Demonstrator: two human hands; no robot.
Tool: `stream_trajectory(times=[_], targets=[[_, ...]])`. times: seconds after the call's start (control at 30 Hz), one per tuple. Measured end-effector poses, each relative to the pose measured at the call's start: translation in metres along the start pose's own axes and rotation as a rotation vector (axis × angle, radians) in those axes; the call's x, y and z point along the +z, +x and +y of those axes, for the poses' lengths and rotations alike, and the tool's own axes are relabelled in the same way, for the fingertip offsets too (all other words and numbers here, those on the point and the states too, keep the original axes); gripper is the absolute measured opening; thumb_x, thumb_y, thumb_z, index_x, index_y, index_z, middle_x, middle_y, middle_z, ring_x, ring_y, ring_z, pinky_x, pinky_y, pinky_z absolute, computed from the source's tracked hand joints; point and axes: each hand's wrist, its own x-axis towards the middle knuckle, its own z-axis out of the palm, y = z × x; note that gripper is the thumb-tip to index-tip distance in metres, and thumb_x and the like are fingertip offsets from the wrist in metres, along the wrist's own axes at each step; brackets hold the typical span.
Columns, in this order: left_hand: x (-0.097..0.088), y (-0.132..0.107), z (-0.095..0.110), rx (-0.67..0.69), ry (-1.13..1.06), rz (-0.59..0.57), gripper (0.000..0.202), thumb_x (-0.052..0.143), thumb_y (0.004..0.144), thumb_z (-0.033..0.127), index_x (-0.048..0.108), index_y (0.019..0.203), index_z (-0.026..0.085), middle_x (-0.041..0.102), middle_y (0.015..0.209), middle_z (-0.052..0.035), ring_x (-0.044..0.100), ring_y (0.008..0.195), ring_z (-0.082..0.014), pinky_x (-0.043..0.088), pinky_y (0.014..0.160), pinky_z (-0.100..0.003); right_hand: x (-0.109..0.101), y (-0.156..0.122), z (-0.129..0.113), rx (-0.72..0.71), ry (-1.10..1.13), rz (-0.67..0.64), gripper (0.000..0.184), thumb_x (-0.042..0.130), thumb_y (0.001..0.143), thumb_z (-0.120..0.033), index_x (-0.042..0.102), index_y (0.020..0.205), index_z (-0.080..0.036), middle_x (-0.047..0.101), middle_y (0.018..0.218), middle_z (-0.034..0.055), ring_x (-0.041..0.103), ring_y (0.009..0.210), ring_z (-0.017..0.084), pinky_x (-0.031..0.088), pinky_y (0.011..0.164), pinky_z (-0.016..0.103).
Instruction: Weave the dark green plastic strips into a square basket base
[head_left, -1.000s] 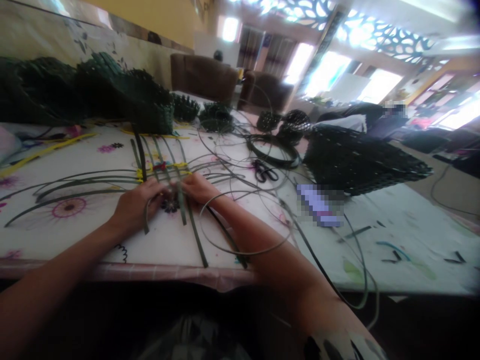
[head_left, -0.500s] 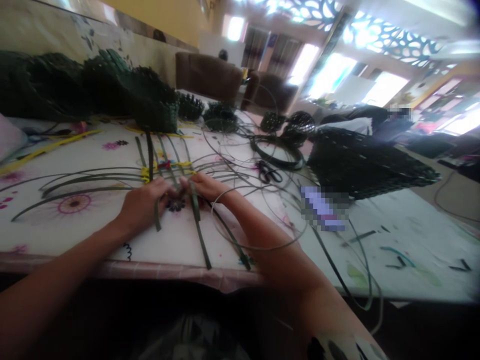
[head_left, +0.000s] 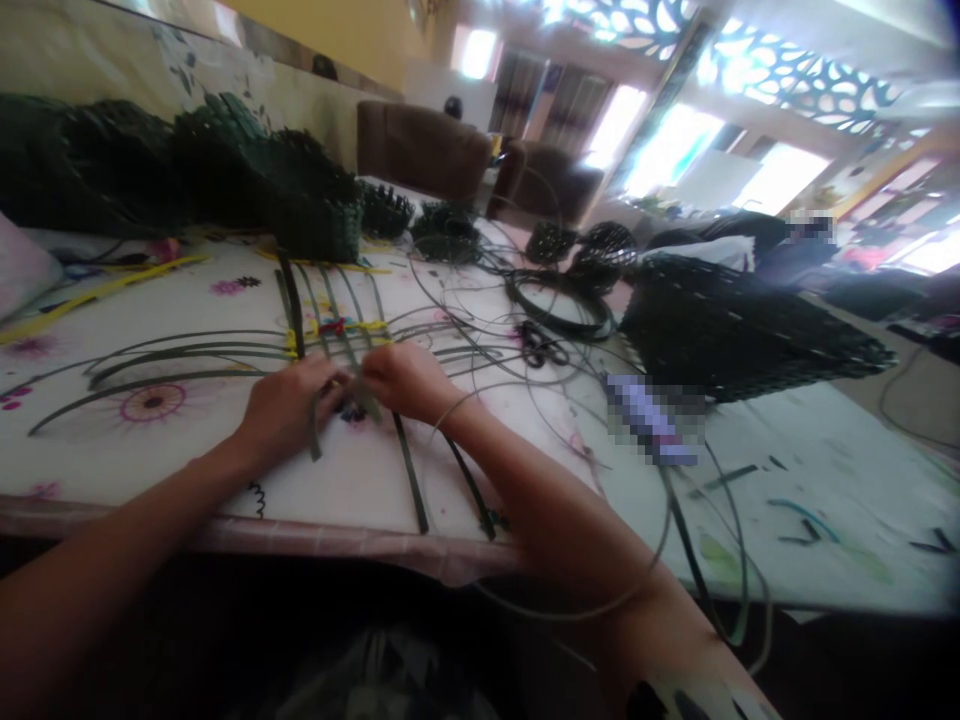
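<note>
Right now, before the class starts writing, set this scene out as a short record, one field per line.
Left hand: fingers bent at the crossed green strips; exact grip hidden
Right hand: beside the left, fingers curled at the same strips; grip unclear
Ties: yellow ties and red tie, just beyond the hands
Tool: black scissors, beside the coiled strip
Woven work: large dark piece at right
Surface: flowered white tablecloth

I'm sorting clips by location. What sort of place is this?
Probably a craft workroom for weaving, though it might be a room in a home: flat green strips lie across a flowered tablecloth, and several dark woven baskets sit beyond them.
</note>
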Motion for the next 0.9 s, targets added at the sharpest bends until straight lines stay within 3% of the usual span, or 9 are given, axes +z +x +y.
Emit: stream_trajectory(times=[0.1, 0.23, 0.4, 0.5, 0.73, 0.9], targets=[[0.002, 0.001, -0.005, 0.001, -0.07, 0.04, 0.026, 0.057, 0.102, 0.044, 0.078, 0.1, 0.029, 0.077, 0.106, -0.0105, 0.073, 0.095, -0.0313, 0.049, 0.072, -0.039, 0.006, -0.002, 0.002, -0.069, -0.141, 0.037, 0.035, 0.079, 0.102, -0.044, 0.078, 0.128, -0.02, 0.072, 0.129, 0.0135, 0.065, 0.107, 0.026, 0.041, 0.083, 0.032], [0.002, 0.001, -0.007, 0.024, -0.089, 0.053, 0.028, 0.056, 0.101, 0.044, 0.078, 0.097, 0.028, 0.075, 0.101, -0.0108, 0.072, 0.092, -0.0306, 0.047, 0.072, -0.039, 0.015, 0.001, 0.012, -0.186, -0.249, 0.038, 0.02, 0.06, 0.11, -0.022, 0.079, 0.115, -0.019, 0.071, 0.126, 0.015, 0.061, 0.125, 0.03, 0.044, 0.098, 0.039], [0.001, 0.001, -0.009, 0.016, -0.154, 0.074, 0.032, 0.054, 0.102, 0.05, 0.074, 0.096, 0.025, 0.074, 0.098, -0.0092, 0.069, 0.089, -0.0286, 0.046, 0.075, -0.039, 0.018, 0.005, 0.02, -0.196, -0.198, -0.014, 0.027, 0.051, 0.112, -0.014, 0.078, 0.114, -0.018, 0.074, 0.111, 0.0105, 0.064, 0.11, 0.024, 0.042, 0.089, 0.033], [0.0, 0.001, -0.012, 0.005, -0.208, 0.071, 0.033, 0.054, 0.101, 0.052, 0.073, 0.095, 0.025, 0.074, 0.096, -0.0081, 0.067, 0.089, -0.0275, 0.046, 0.078, -0.038, 0.018, 0.004, 0.021, -0.168, -0.151, -0.015, 0.029, 0.049, 0.113, -0.013, 0.076, 0.12, -0.018, 0.074, 0.113, 0.009, 0.064, 0.106, 0.021, 0.04, 0.083, 0.03], [-0.001, 0.002, -0.011, 0.004, -0.205, 0.065, 0.032, 0.055, 0.098, 0.052, 0.072, 0.091, 0.026, 0.074, 0.096, -0.0076, 0.068, 0.088, -0.0276, 0.046, 0.077, -0.038, 0.02, 0.006, 0.022, -0.15, -0.158, -0.004, 0.029, 0.049, 0.114, -0.015, 0.078, 0.113, -0.017, 0.072, 0.121, 0.0114, 0.062, 0.115, 0.024, 0.042, 0.085, 0.031], [-0.001, 0.0, -0.013, 0.016, -0.197, 0.072, 0.033, 0.055, 0.1, 0.053, 0.073, 0.093, 0.026, 0.074, 0.095, -0.0067, 0.067, 0.087, -0.0266, 0.047, 0.077, -0.036, 0.015, 0.004, 0.021, -0.163, -0.139, -0.086, 0.028, 0.048, 0.112, -0.016, 0.075, 0.122, -0.017, 0.075, 0.121, 0.0122, 0.065, 0.107, 0.023, 0.041, 0.081, 0.031]])
